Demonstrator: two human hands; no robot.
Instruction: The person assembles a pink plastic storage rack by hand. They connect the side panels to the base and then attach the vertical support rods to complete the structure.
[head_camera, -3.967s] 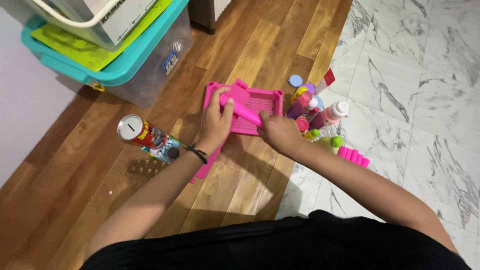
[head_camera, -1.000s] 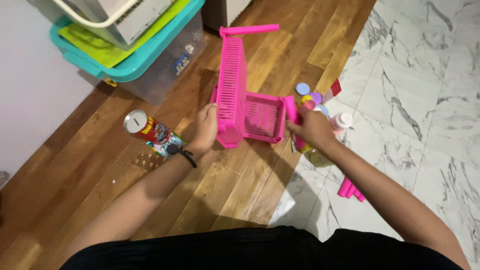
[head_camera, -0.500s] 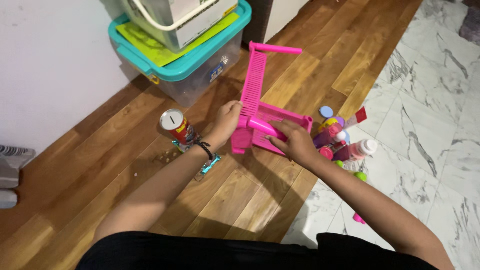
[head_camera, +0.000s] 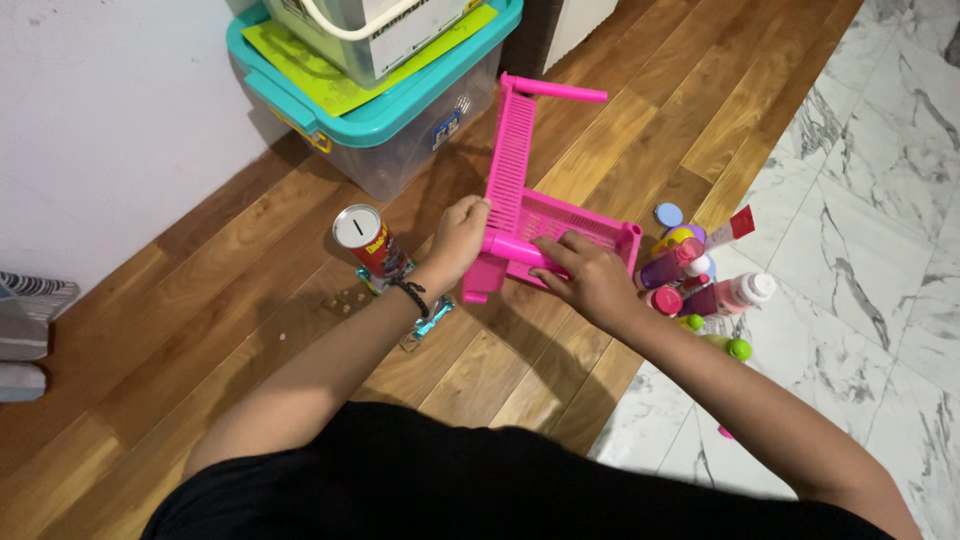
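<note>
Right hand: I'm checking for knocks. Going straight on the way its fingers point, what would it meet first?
The right hand points up-left; it would probably first meet the upright pink slatted panel, though depth is unclear.

The pink slatted rack (head_camera: 520, 190) looks like smooth, slightly glossy plastic. Left of it, the cylindrical can (head_camera: 368, 240) has a dull metal lid, and behind it the storage box (head_camera: 420, 120) is clear plastic with a matt teal lid. Beneath the rack lies satin-finished wood flooring (head_camera: 200, 330); to its right, polished veined marble tile (head_camera: 870, 250).
</note>
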